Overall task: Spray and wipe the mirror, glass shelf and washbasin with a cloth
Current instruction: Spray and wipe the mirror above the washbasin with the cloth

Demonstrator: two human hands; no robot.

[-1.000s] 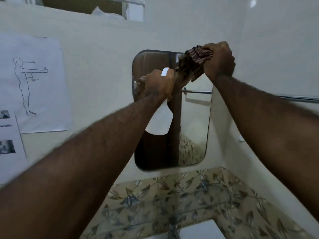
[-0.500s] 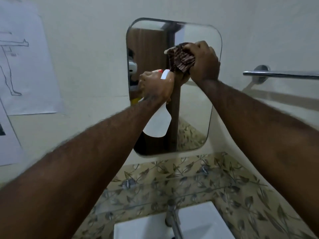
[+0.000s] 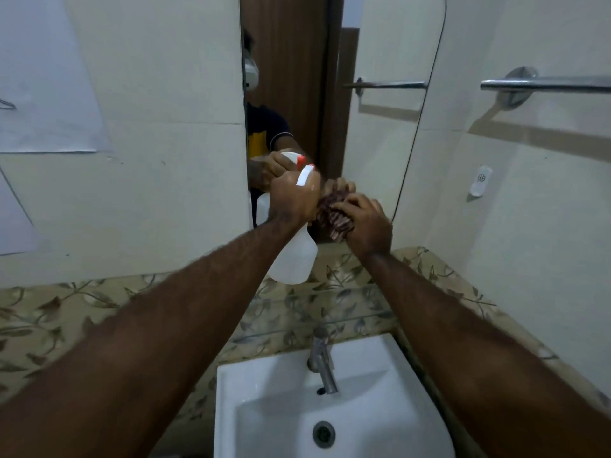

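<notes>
A wall mirror [image 3: 373, 133] with rounded corners hangs above the washbasin [image 3: 360, 404]. My left hand [image 3: 292, 200] grips a clear spray bottle [image 3: 294, 259] with a white and red trigger head, held close to the mirror's lower part. My right hand [image 3: 367, 226] presses a bunched dark striped cloth [image 3: 334, 218] against the mirror's bottom edge, just right of the bottle. A glass shelf [image 3: 330, 312] runs below the mirror, above a metal tap [image 3: 322, 361]. Both forearms cross the shelf and basin.
A metal towel rail [image 3: 545, 84] is fixed to the right wall, with a small white hook [image 3: 479, 183] below it. Paper sheets [image 3: 43, 94] are taped on the left wall. A leaf-patterned tile band [image 3: 66, 312] runs behind the basin.
My right hand and the cloth have gone down the mirror from its top to its bottom edge. My view has dropped, showing the whole washbasin; my left hand still holds the bottle.
</notes>
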